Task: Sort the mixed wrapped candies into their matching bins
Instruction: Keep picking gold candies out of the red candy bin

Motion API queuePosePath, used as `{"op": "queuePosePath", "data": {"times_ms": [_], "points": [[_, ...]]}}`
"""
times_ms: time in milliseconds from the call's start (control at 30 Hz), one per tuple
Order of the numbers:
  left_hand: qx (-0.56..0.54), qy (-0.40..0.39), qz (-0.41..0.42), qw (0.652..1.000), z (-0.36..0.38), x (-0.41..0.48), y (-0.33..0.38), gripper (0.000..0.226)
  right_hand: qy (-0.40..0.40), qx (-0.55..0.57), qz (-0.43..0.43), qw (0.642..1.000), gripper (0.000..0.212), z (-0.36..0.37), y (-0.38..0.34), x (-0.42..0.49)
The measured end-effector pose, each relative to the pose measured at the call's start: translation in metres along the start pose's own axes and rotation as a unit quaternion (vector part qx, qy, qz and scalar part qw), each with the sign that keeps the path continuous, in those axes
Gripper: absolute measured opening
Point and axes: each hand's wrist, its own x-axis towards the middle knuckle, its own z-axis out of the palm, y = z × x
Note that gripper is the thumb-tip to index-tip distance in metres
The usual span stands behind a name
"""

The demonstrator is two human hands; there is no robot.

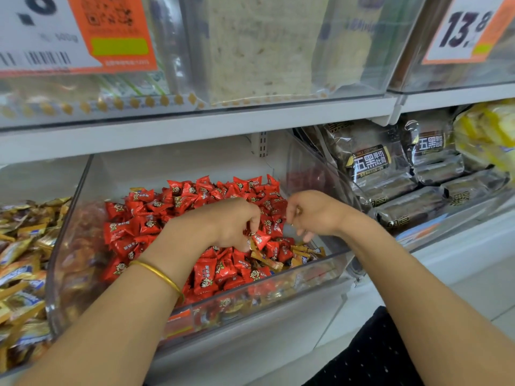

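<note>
Nearest, clothing: a dark dotted garment point(376, 358) fills the lower right corner, under the right forearm.
Bangle: a gold bangle point(160, 274) circles the left wrist at lower centre, near the bin's front wall.
Centre bin: a clear bin point(278, 291) tilts toward the viewer, so both arms can reach in over its low front wall.
Left hand: the left hand point(231, 224), mid-frame, has its fingers curled downward and pinches a red candy point(260, 239), which is tilted up above the pile. A gold wrapper edge shows just beneath the fingers, and I cannot tell whether it is held too.
Right hand: the right hand point(315, 213), right of centre, hovers above the pile with fingers curled inward. I cannot tell whether they hold anything.
Strays: stray gold candies point(303, 253) lie in the bin's lower right corner, touching the red ones. Going by the task, these look like the misfits to take out.
Red pile: red candies point(195, 201) fill most of the bin, heaped toward its back.
Left edge: a gold heap point(22, 260) of matching wrappers fills the neighbouring compartment, which is probably where the strays belong.
Right shelf: dark bread packs point(373, 165) lie stacked at mid right, with yellow packs point(487, 129) beyond them.
Top: price cards point(83, 32) hang on the fronts of the upper bins, facing outward so that shoppers can read them.
</note>
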Motion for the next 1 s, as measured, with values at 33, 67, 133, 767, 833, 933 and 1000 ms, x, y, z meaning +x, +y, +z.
{"op": "queuePosePath", "data": {"times_ms": [33, 67, 133, 767, 833, 933, 1000], "points": [[-0.004, 0.006, -0.004, 1.000, 0.001, 0.002, -0.001, 0.034, -0.016, 0.020, -0.003, 1.000, 0.023, -0.002, 0.000, -0.005], [-0.010, 0.014, -0.005, 1.000, 0.002, 0.003, -0.001, 0.032, -0.036, -0.002, -0.006, 0.999, 0.024, -0.003, -0.001, -0.007], [-0.037, 0.035, 0.000, 0.999, 0.003, 0.003, -0.001, 0.029, -0.088, -0.080, -0.004, 0.993, 0.016, 0.001, -0.003, -0.007], [0.039, -0.076, 0.051, 0.995, 0.015, 0.010, 0.012, 0.036, -0.122, -0.069, -0.032, 0.990, 0.028, 0.003, 0.002, -0.008], [0.040, -0.061, 0.052, 0.996, 0.018, 0.013, 0.011, 0.030, -0.116, -0.040, -0.038, 0.992, 0.020, 0.004, 0.005, -0.008], [0.009, -0.026, 0.048, 0.998, 0.019, 0.016, 0.008, 0.023, -0.087, 0.066, -0.026, 0.994, 0.012, 0.001, 0.008, -0.011], [-0.025, -0.005, 0.044, 0.999, 0.016, 0.015, 0.006, 0.022, -0.060, 0.151, -0.019, 0.987, 0.012, -0.002, 0.006, -0.015]]}}
